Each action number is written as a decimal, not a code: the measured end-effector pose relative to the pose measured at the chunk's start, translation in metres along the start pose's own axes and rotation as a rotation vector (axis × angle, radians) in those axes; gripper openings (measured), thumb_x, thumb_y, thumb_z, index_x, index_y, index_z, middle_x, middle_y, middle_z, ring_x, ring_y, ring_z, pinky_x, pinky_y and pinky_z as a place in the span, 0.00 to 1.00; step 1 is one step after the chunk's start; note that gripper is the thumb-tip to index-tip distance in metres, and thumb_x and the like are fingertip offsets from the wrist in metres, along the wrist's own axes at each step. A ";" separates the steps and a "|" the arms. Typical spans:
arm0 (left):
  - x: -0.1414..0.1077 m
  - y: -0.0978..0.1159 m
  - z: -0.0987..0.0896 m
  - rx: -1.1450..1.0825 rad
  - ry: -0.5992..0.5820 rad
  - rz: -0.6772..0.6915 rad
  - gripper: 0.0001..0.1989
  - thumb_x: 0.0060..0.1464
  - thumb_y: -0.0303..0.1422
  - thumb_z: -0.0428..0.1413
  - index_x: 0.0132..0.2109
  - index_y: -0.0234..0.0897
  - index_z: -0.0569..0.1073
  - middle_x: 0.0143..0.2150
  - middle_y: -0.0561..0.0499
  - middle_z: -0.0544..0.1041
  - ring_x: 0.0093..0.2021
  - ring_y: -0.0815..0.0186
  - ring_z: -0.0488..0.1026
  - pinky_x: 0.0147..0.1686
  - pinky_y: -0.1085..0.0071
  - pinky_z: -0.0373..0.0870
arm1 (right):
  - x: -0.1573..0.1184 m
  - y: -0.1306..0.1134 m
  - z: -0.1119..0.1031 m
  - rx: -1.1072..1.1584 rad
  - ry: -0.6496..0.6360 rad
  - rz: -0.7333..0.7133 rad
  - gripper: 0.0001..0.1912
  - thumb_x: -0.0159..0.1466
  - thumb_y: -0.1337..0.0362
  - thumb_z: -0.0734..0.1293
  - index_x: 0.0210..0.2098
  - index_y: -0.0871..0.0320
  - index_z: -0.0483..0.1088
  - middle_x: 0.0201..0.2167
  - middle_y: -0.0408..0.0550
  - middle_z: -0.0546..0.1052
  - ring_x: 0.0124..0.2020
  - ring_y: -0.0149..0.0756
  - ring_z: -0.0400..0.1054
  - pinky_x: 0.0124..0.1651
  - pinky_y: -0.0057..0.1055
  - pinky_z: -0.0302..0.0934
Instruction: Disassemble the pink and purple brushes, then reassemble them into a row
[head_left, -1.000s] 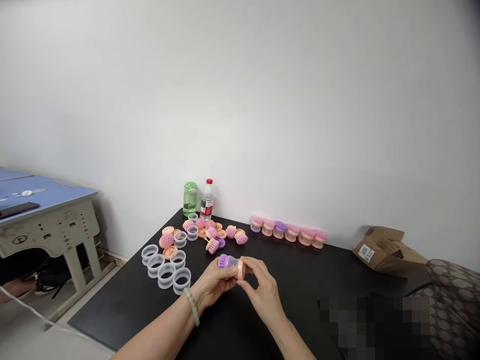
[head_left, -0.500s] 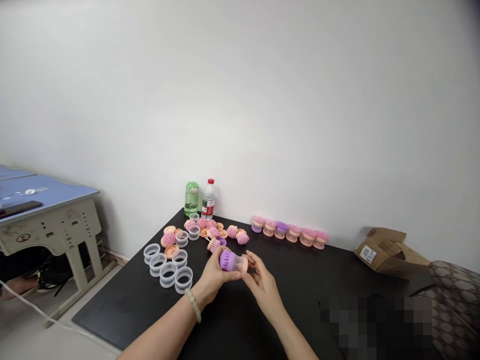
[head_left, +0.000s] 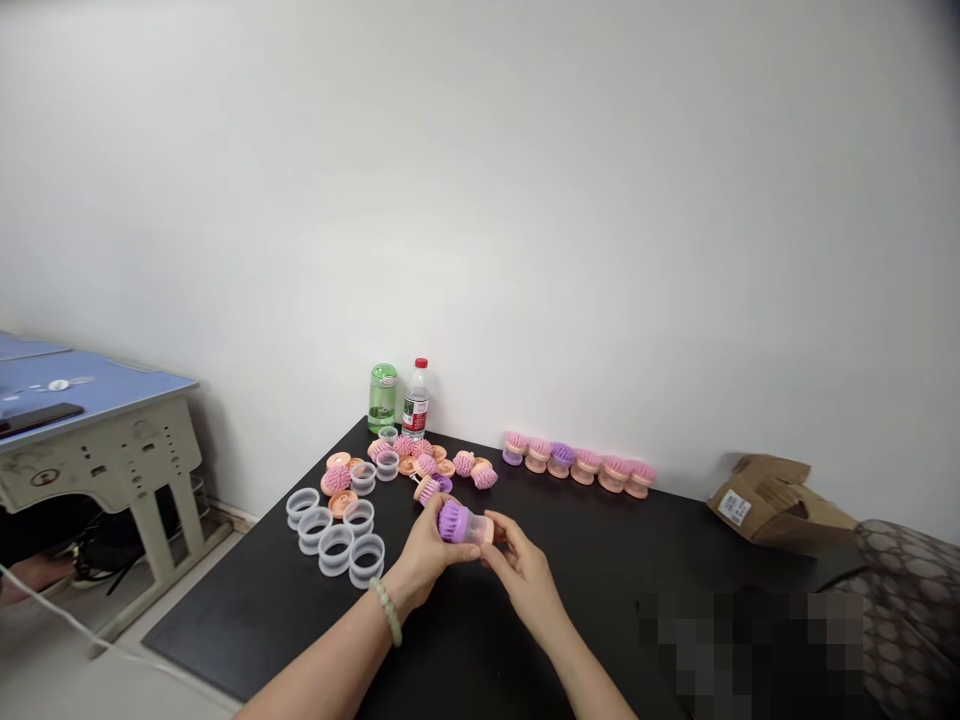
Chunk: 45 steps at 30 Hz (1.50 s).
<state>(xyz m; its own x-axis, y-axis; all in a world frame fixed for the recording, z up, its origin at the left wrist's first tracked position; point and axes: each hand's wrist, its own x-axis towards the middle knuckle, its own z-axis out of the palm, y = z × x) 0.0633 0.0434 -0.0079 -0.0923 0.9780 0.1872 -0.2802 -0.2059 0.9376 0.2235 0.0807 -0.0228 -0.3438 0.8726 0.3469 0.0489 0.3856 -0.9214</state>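
Above the black table I hold a bristle brush (head_left: 455,523) sideways, its purple bristled head to the left, a clear ring body in the middle and a peach cap at the right end. My left hand (head_left: 429,548) is wrapped round the purple head and clear body. The fingertips of my right hand (head_left: 517,565) pinch the peach cap. Just behind my left hand lie loose brush heads, one of them a pink bristled head (head_left: 426,490). Left of my hands stand several clear plastic rings (head_left: 337,550).
Assembled brushes (head_left: 585,467) line the wall side of the black table (head_left: 247,640). A green bottle (head_left: 382,398) and a red-capped water bottle (head_left: 416,400) stand at the back corner. An open cardboard box (head_left: 780,505) lies at the right. A blue desk (head_left: 112,385) stands apart on the left.
Both hands stay on the brush in nearly the same place. The right hand's fingers have shifted slightly around the peach cap.
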 end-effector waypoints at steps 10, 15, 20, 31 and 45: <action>0.001 0.003 0.000 0.587 0.096 0.159 0.22 0.36 0.27 0.68 0.39 0.39 0.68 0.35 0.56 0.71 0.35 0.64 0.67 0.36 0.71 0.62 | 0.000 0.011 -0.001 0.036 -0.023 0.140 0.24 0.56 0.63 0.69 0.53 0.54 0.71 0.49 0.51 0.77 0.47 0.45 0.75 0.42 0.41 0.73; -0.001 -0.004 -0.004 0.745 0.043 0.216 0.20 0.40 0.24 0.63 0.42 0.40 0.69 0.41 0.50 0.72 0.43 0.57 0.70 0.45 0.63 0.65 | -0.003 0.013 0.001 -0.323 -0.043 -0.127 0.33 0.48 0.76 0.67 0.53 0.49 0.73 0.54 0.48 0.75 0.54 0.46 0.69 0.51 0.41 0.69; 0.001 -0.017 -0.008 0.722 -0.105 0.235 0.34 0.36 0.15 0.55 0.54 0.40 0.68 0.53 0.45 0.70 0.55 0.54 0.67 0.56 0.56 0.64 | 0.000 0.018 0.002 -0.474 -0.009 -0.157 0.32 0.45 0.73 0.73 0.50 0.51 0.75 0.43 0.47 0.80 0.47 0.49 0.72 0.51 0.42 0.68; -0.005 -0.020 -0.003 0.745 -0.115 0.208 0.35 0.41 0.21 0.57 0.59 0.45 0.66 0.52 0.46 0.68 0.48 0.56 0.70 0.41 0.62 0.75 | 0.052 0.056 -0.085 -0.730 0.425 0.207 0.17 0.51 0.62 0.75 0.41 0.56 0.76 0.34 0.50 0.78 0.42 0.52 0.74 0.47 0.42 0.66; -0.014 -0.035 0.002 0.924 -0.284 0.226 0.41 0.41 0.19 0.58 0.63 0.52 0.63 0.62 0.46 0.65 0.60 0.50 0.65 0.59 0.57 0.65 | 0.101 0.090 -0.224 -0.829 0.742 0.839 0.17 0.68 0.59 0.66 0.54 0.57 0.68 0.54 0.52 0.72 0.49 0.41 0.71 0.49 0.44 0.69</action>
<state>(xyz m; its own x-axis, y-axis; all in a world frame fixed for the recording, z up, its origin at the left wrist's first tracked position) 0.0762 0.0367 -0.0428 0.2142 0.9158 0.3397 0.5819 -0.3990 0.7087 0.4031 0.2704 -0.0319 0.6236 0.7817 -0.0001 0.6148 -0.4905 -0.6177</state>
